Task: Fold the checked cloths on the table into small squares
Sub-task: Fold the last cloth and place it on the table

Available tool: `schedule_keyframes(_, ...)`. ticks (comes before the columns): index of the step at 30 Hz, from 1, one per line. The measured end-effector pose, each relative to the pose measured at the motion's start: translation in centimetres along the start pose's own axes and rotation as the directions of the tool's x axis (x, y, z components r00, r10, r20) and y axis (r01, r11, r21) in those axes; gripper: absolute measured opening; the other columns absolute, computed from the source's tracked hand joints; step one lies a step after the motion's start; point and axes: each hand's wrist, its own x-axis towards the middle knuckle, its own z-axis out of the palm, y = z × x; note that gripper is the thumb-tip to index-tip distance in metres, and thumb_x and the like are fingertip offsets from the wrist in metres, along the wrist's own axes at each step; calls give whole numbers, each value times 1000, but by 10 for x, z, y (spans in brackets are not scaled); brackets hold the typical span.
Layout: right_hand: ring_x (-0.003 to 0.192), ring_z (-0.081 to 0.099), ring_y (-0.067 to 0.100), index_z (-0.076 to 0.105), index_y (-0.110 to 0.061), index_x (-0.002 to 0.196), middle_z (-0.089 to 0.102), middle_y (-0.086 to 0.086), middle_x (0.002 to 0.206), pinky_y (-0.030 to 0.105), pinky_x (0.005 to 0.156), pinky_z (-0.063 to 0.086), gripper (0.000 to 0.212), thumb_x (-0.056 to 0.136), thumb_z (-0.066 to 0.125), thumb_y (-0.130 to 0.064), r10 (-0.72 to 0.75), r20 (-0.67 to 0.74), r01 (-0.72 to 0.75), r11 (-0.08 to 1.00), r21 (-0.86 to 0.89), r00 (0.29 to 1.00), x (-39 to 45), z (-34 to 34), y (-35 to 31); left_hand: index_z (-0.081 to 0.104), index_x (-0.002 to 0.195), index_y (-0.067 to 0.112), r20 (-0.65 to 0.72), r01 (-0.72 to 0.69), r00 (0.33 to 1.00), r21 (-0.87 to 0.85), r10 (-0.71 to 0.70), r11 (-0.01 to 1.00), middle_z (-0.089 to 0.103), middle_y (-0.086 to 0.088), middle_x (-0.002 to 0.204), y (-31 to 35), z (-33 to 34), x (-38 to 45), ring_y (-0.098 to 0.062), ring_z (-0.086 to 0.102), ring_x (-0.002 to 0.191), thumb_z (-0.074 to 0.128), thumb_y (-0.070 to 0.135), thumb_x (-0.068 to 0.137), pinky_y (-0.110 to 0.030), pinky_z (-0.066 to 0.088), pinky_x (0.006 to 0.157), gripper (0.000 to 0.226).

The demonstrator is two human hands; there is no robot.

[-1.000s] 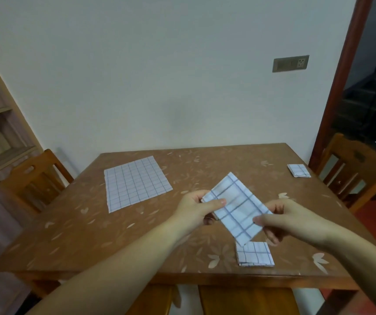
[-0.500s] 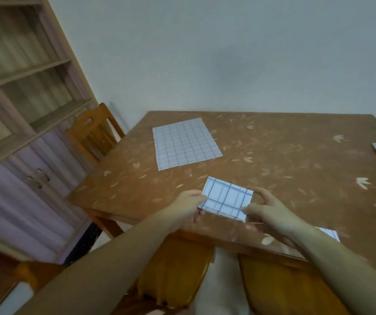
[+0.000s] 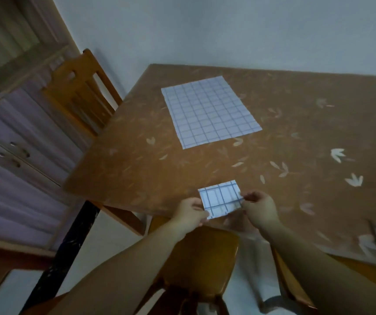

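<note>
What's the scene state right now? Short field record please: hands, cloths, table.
left hand: pinches the left edge of the folded cloth
right hand: pinches the right edge of the folded cloth
folded cloth: small checked piece, at the near table edge
flat cloth: unfolded, lying farther back on the table
table: brown, leaf pattern
chair: wooden, at the table's left side

The cloth (image 3: 210,111) at upper centre is white with a blue check, as is the folded cloth (image 3: 221,198) low in the frame. The surface (image 3: 296,137) is brown with pale leaf prints.
</note>
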Motion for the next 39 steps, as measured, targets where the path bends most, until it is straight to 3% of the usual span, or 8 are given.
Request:
schedule_keyframes(4, 103, 64, 25, 71, -10, 110, 70, 9, 112, 31, 85, 48, 27, 87, 60, -3, 36, -21, -38, 991, -125, 999, 14, 27, 9, 57, 122, 5, -3, 10, 1000, 12, -10, 1000, 66, -10, 91, -14, -16, 27, -21, 65, 75, 66, -1, 86, -31, 54, 68, 37)
schedule_keyframes(8, 109, 63, 26, 68, -8, 119, 69, 10, 120, 32, 89, 49, 34, 86, 59, -2, 90, -1, -89, 984, -156, 996, 21, 37, 17, 54, 120, 16, -17, 13, 1000, 27, -13, 1000, 64, -6, 87, -18, -26, 40, -29, 67, 86, 66, -4, 85, -42, 58, 82, 41)
schedule_keyframes(15, 101, 66, 28, 69, -11, 117, 71, 9, 112, 39, 87, 54, 30, 89, 59, -8, 95, 38, -86, 978, -191, 995, 20, 38, 18, 54, 118, 19, -50, 3, 999, 28, -2, 1000, 62, -2, 97, -20, -28, 42, -23, 65, 90, 62, 9, 92, -36, 57, 81, 29)
schedule_keyframes(19, 102, 66, 24, 68, -10, 120, 71, 6, 112, 41, 91, 54, 34, 88, 60, -18, 28, 77, -12, 979, -201, 997, 11, 28, 12, 55, 122, 19, -110, -12, 994, 37, 16, 999, 61, -2, 118, -16, -25, 29, -21, 62, 100, 60, 18, 94, -35, 54, 85, 29)
schedule_keyframes(24, 100, 63, 19, 66, -13, 118, 69, 2, 111, 33, 83, 50, 31, 92, 60, -27, -91, 164, 135, 950, -281, 982, -6, 3, -9, 55, 127, 19, -151, -120, 976, 221, 155, 968, 55, 0, 126, 8, -36, -6, -14, 50, 105, 59, 21, 96, -30, 43, 84, 32)
schedule_keyframes(28, 113, 62, 20, 62, -13, 128, 66, 3, 127, 28, 92, 47, 38, 94, 59, -30, -235, 270, 337, 832, -440, 934, -21, -25, -45, 56, 128, 22, -138, -204, 930, 577, 341, 791, 54, 2, 130, 39, -63, -49, -17, 52, 115, 62, 28, 92, -34, 47, 95, 37)
schedule_keyframes(36, 122, 57, 19, 50, -18, 139, 57, 3, 140, 33, 97, 50, 49, 94, 58, -34, -469, 357, 575, 495, -652, 808, -60, -49, -132, 55, 127, 32, -192, -195, 820, 791, 538, 580, 53, 5, 129, 89, -141, -117, -18, 52, 118, 59, 39, 89, -40, 44, 101, 39)
schedule_keyframes(39, 120, 58, 19, 48, -21, 140, 56, 1, 140, 36, 95, 52, 50, 93, 57, -35, -509, 352, 593, 458, -662, 785, -78, -30, -147, 55, 126, 33, -197, -190, 797, 815, 571, 548, 55, 5, 128, 85, -169, -132, -17, 53, 115, 59, 39, 89, -40, 48, 97, 38)
